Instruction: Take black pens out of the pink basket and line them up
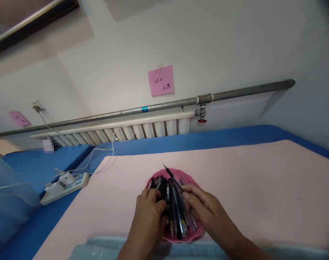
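Observation:
A pink basket [184,239] with a wavy rim sits in front of me, full of pens [177,207], many with black caps and clear barrels. Between the thumb and fingers of my right hand [209,209] is a slim black pen [170,172], held above the basket's right side with its bare tip pointing up and left. My left hand [148,215] reaches over the basket's left side, its fingers curled down among the pens. Its fingertips are partly hidden, so what they grip cannot be made out.
A pale pink mat [248,187] covers the blue table [207,136]. On the left lies a white power strip [78,181] with plugs and trailing cables. Light blue cloth [99,247] lies along the near edge. A radiator [159,128] and pipe [170,104] run along the wall.

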Tool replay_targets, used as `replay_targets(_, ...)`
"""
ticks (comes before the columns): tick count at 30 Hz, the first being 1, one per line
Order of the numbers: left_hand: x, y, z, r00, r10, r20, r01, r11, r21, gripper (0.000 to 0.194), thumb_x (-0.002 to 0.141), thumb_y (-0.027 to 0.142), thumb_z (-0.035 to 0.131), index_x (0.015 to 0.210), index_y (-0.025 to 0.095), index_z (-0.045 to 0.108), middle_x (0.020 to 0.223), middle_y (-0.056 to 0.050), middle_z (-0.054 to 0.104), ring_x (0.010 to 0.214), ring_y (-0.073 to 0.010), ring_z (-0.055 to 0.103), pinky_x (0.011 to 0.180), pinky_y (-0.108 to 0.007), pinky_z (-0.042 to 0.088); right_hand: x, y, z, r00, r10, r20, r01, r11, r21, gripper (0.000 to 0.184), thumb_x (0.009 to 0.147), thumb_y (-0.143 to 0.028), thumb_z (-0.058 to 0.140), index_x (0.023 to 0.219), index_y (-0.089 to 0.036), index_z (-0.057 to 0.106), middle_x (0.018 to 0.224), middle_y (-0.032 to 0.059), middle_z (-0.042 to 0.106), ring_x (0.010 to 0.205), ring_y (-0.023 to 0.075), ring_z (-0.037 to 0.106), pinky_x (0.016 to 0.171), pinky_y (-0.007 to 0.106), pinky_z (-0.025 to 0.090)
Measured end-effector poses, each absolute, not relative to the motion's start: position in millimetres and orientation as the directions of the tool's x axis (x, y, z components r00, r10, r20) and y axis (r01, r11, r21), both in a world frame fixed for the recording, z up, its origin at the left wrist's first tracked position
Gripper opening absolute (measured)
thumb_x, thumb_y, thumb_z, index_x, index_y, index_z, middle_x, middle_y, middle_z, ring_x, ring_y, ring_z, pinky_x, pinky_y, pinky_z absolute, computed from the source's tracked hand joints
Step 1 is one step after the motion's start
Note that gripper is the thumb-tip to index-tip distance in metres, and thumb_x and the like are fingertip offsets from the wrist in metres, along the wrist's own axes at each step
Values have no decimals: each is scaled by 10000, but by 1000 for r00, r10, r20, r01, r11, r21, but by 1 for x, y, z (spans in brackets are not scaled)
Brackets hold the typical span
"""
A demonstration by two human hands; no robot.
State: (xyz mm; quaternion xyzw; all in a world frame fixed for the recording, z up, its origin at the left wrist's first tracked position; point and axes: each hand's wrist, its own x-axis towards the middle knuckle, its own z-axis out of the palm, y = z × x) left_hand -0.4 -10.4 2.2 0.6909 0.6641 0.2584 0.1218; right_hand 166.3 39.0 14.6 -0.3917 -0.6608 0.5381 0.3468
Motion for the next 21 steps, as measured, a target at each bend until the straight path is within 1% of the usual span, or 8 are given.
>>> replay_targets(3,0,-11,7,-49,978,203,811,-79,580,204,537,45,598,606,226,663,877,-72,609,895,-263,473,794,-395,338,167,40,15,-442,896,46,159,129,-979,209,836,-312,424,834,-189,593,575,-39,480,519,101,472,456,199,385)
replay_targets(5,-2,-13,15,-123,969,213,709,-64,702,198,564,46,575,642,216,641,872,-61,611,888,-244,498,799,-378,365,167,39,16,-447,893,54,172,145,-974,225,840,-322,422,871,-187,600,589,-35,497,540,107,487,489,208,404)
replay_targets(7,-5,-14,23,-232,961,153,503,-16,864,158,615,73,554,687,204,607,863,-50,620,843,-210,539,768,-341,407,167,38,18,-475,878,64,182,169,-969,240,844,-331,419,897,-189,605,600,-32,516,550,112,495,504,213,412)
replay_targets(9,-8,-15,29,-306,952,25,235,50,971,66,661,132,570,699,187,574,804,-44,632,766,-183,576,703,-303,442,168,36,18,-517,852,79,194,207,-959,238,844,-329,421,886,-193,613,609,-28,543,553,116,506,509,217,417)
replay_targets(11,-12,-14,31,-321,944,-82,6,88,996,66,676,203,614,694,173,558,748,-36,633,715,-176,601,656,-289,466,168,35,17,-554,825,113,208,268,-941,225,843,-327,433,871,-205,619,646,-19,594,582,126,539,536,227,433)
replay_targets(14,-19,-12,29,-315,941,-120,-171,68,983,151,650,244,679,741,159,594,696,-9,615,649,-154,609,618,-274,486,168,35,14,-585,793,169,232,364,-902,217,851,-337,437,879,-226,620,734,-6,655,654,149,592,593,254,460)
replay_targets(17,-24,-11,27,-301,946,-121,-232,51,971,204,646,242,701,822,152,651,674,-4,623,613,-118,593,631,-244,483,169,38,10,-611,769,190,255,418,-872,228,865,-341,414,908,-237,612,786,13,670,706,170,616,636,287,484)
replay_targets(21,-28,-12,27,-290,948,-135,-261,58,964,275,661,273,699,906,151,682,719,-25,650,645,-120,600,689,-250,476,171,42,7,-599,772,214,286,456,-843,233,859,-347,425,950,-244,613,870,36,686,798,200,635,714,323,507)
